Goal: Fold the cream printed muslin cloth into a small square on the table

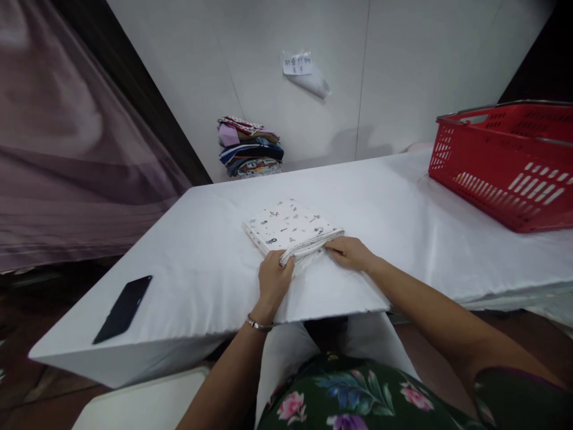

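Note:
A white cloth with small dark prints (290, 222) lies folded in layers on the white-covered table (197, 257). Its near edge is lifted and bent over. My left hand (274, 276) pinches the near left corner of that edge between thumb and fingers, and a bracelet is on the wrist. At the right end of the same edge, my right hand (351, 253) has its fingers closed on the fabric. The undersides of the layers are partly hidden by my fingers.
A red plastic basket (501, 161) stands at the right. Folded clothes (250, 149) are stacked beyond the far edge, by the wall. A dark flat object (123, 309) lies at the table's left. A white stool (143, 403) is below the near left edge.

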The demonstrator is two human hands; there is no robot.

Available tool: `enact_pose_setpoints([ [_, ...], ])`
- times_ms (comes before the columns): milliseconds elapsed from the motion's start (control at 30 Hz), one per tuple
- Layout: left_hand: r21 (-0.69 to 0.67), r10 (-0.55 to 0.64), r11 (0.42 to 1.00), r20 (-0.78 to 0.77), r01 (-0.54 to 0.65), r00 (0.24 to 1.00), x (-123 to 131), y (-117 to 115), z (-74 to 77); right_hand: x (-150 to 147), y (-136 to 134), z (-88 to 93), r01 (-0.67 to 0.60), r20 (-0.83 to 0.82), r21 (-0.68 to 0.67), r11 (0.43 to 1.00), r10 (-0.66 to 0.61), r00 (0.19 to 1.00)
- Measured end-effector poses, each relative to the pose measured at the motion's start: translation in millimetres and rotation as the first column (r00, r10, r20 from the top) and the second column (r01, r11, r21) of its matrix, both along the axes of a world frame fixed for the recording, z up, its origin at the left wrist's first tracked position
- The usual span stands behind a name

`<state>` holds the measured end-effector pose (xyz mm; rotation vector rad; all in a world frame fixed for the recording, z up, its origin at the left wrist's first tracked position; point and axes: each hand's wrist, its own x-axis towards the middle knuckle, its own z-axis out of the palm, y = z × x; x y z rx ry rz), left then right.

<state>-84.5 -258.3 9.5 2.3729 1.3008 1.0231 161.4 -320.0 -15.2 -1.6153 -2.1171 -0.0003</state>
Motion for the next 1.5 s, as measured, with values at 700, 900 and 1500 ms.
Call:
enact_pose_setpoints([
  [700, 0.211, -0.089, 0.963, -0.345, 0.17, 0.934, -10.0, -19.3, -5.8, 0.8, -1.3, 12.8, 0.088, 0.209, -0.044, 0.995, -0.077, 0.975],
  [900, 0.204, -0.098, 0.963, -0.35, 0.178, 0.932, -10.8, -19.3, -5.0, 2.4, -0.7, 12.2, 0.082, 0.185, -0.108, 0.991, -0.061, 0.981],
  [1500, 0.228, -0.125, 0.949, -0.361, 0.218, 0.924, 8.4, -6.2, 0.4, -3.8, -0.5, 11.1, 0.026, 0.12, -0.161, 0.987, -0.007, 0.993],
])
